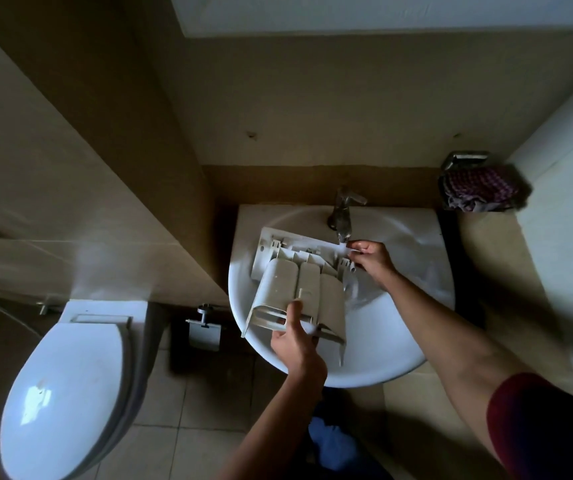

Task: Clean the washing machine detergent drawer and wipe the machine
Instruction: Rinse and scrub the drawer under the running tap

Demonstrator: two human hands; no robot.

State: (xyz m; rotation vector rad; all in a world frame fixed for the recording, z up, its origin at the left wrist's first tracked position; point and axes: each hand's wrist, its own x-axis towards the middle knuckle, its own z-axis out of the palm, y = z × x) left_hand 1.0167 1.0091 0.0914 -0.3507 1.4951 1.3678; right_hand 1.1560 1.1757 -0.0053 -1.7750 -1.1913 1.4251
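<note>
Upturned drawer (292, 289) over sink (399, 358), under tap (342, 209): light, stiff plastic, likely slick wet. Holds: left hand (295, 344) grips rear end; right hand (371, 259) pinches front-panel corner.

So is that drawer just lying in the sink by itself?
No, the left hand grips the drawer at its near end and the right hand holds its far corner by the tap.

closed white toilet (63, 386), metal paper holder (204, 332), checked cloth (479, 190)
</note>
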